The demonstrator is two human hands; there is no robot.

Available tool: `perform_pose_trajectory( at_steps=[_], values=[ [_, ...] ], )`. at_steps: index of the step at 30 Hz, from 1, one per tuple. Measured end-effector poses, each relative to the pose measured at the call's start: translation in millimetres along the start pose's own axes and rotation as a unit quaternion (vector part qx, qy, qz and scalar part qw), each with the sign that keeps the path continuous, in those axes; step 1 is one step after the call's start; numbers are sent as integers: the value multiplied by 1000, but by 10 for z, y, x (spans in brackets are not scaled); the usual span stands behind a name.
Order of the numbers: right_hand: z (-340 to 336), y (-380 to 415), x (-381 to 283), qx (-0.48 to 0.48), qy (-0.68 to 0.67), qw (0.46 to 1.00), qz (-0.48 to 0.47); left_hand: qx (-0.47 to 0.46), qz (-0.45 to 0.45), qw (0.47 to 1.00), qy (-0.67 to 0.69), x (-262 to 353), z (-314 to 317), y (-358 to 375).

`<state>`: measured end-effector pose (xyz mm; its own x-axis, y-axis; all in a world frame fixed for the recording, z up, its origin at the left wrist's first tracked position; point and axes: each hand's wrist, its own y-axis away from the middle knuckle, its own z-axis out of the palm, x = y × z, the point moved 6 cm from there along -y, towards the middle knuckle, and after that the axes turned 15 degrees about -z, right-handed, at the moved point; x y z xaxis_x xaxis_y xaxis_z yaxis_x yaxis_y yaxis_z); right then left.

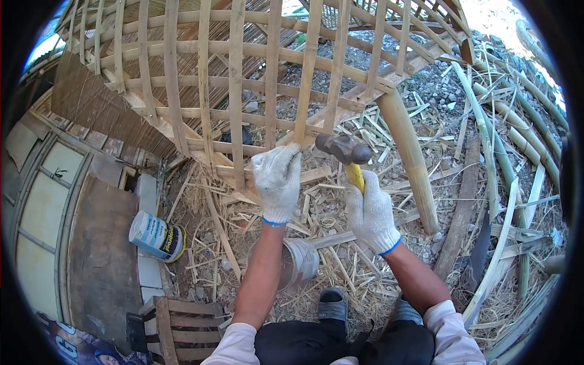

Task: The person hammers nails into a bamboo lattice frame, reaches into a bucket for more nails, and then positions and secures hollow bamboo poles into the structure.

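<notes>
A woven lattice of bamboo strips (236,73) spans the upper part of the view. My left hand (277,182), in a white knit glove with a blue cuff, has its fingers pressed together at the lower end of an upright strip (309,73). What its fingertips pinch is too small to tell. My right hand (371,213), gloved the same way, is wrapped round the yellow handle of a hammer (344,148). The hammer's dark metal head is raised just right of my left hand, near the lattice's lower edge.
A thick bamboo post (409,161) stands right of the hammer. Below my hands is a bucket (300,261). A labelled paint pail (157,236) and a slatted wooden crate (188,328) are at left. Bamboo poles (528,141) lie at right; offcuts litter the ground.
</notes>
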<state>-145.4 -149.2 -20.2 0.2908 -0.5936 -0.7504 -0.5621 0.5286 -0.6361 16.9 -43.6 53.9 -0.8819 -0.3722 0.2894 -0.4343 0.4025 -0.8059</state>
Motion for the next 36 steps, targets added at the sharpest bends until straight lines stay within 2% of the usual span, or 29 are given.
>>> perform_pose_trajectory(
  at_steps=[2,6,12,15,18,22,26,30,31,34,36],
  values=[
    [-9,9,66,10,-16,999,27,-17,-8,1000,-1,-12,-9,-13],
    [-26,-18,-11,3,-9,1000,-4,-37,-45,998,-23,33,10,-59],
    [29,-84,-241,19,-1,992,-122,-20,-32,998,-48,80,2,-73],
    [207,-171,-122,-66,56,995,-52,-20,-34,999,-38,70,16,-46],
    [187,-203,-81,-75,73,994,-25,-20,-32,999,-35,35,23,-56],
    [126,-102,-183,59,6,982,-180,-9,-26,999,-29,23,13,-59],
    [243,-194,-54,-81,90,992,-33,-25,-36,998,-41,-31,26,-14],
    [71,-124,-268,34,20,987,-157,-17,-40,999,-28,-25,28,-33],
    [87,-120,-255,57,11,973,-225,-18,-51,998,-14,-77,42,1],
    [264,-213,-13,-88,76,993,-23,-25,-61,998,-15,-66,23,11],
    [144,-262,-76,-51,71,995,-48,-25,-40,999,-23,-19,47,-62]
  ],
)
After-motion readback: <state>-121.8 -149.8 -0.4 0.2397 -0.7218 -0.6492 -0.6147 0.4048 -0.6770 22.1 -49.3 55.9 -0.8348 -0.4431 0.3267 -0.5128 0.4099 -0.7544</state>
